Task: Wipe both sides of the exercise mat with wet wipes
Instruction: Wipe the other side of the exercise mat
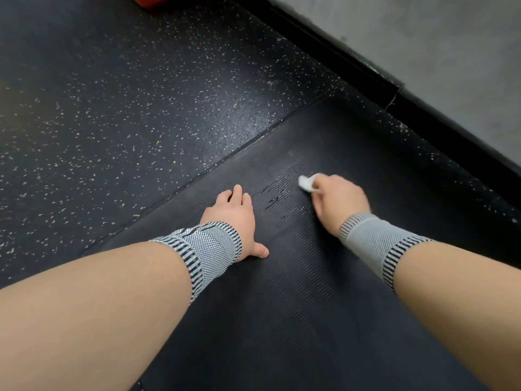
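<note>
— How many mats?
— One exercise mat [296,277], dark and ribbed, lying on the speckled floor [112,108].
— And wipes?
— One white wet wipe [307,183].
— Hands in view?
— Two: a left hand [229,214] and a right hand [339,197].
— Wrist supports?
— Two grey striped ones, left wrist support [208,253] and right wrist support [372,242].
— Anything else?
— One red object [158,1] at the top edge.

Black ribbed mat [296,292], white wipe [307,183]
</note>
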